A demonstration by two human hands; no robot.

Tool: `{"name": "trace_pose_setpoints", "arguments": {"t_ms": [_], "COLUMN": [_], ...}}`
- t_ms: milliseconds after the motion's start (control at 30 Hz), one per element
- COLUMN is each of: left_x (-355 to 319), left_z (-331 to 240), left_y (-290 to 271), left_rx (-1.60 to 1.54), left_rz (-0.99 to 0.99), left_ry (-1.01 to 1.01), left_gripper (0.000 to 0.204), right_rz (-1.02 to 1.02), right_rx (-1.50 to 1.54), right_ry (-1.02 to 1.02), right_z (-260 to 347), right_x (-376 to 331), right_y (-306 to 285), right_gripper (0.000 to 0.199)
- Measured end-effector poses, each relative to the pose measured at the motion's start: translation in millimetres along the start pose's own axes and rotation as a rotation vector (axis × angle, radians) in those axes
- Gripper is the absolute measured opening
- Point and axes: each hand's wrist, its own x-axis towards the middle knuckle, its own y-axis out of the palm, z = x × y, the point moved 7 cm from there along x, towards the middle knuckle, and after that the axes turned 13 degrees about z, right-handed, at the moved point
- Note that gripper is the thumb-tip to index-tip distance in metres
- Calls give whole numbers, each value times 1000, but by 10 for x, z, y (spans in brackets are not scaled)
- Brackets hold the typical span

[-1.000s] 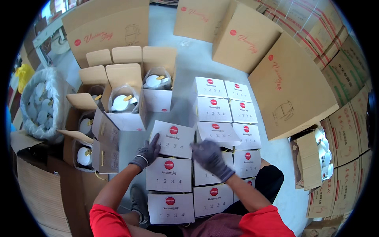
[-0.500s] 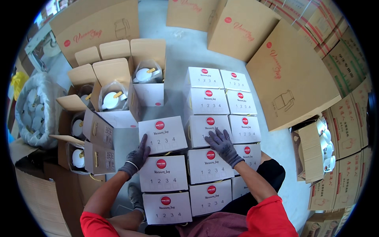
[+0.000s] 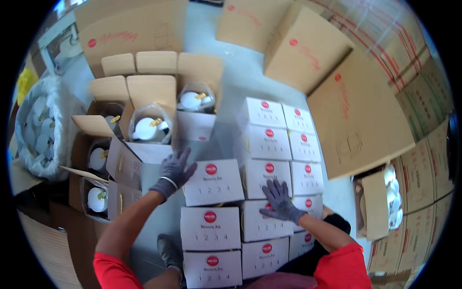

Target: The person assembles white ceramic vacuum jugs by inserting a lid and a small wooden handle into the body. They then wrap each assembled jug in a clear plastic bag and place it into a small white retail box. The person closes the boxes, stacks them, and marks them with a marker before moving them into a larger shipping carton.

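The white cardboard box with a red round label (image 3: 212, 182) sits skewed atop the stack; your gloved left hand (image 3: 174, 169) presses its left edge, fingers spread, while your right hand (image 3: 280, 201) lies flat on the neighbouring white box (image 3: 266, 226). Squaring looks underway; next, nudge it flush.

Packing warehouse, stacked white product boxes (image 3: 213, 182), large brown shipping cartons (image 3: 358, 115), concrete floor (image 3: 240, 79)

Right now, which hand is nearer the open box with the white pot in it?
Left. The left hand lies just below the open box, on a closed white box; the right hand is farther right.
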Motion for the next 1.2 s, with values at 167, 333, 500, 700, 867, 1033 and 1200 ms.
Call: {"name": "trace_pose_setpoints", "arguments": {"t_ms": [167,333,500,700,867,1033,1200], "left_x": [94,210,-123,-1132,-245,764,1047], "left_z": [367,320,585,1578,1412,658,651], "left_y": [631,749,1017,1454,880,758,346], "left_rx": [-908,-992,-1280,-1449,-1400,-1092,-446], "left_rz": [428,469,-99,-524,-271,295,188], "left_ry": [-97,44,-143,-776,-521,-320,-366], "left_gripper": [42,36,39,40,45,104,114], "right_rz": [-344,-379,-307,-388,-204,-381,-131], "right_rx": [256,743,504,-58,416,225,-23], "right_ry": [-106,-239,-113,-211,139,140,-121], "right_z": [297,1307,1586,998,-18,282,753], "right_x": [664,2314,3630,3006,2172,1974,2152], "right_y": [-1026,-1692,-1269,-1149,-992,-1411,-1128], "right_gripper": [47,55,30,13,64,74,54]}}
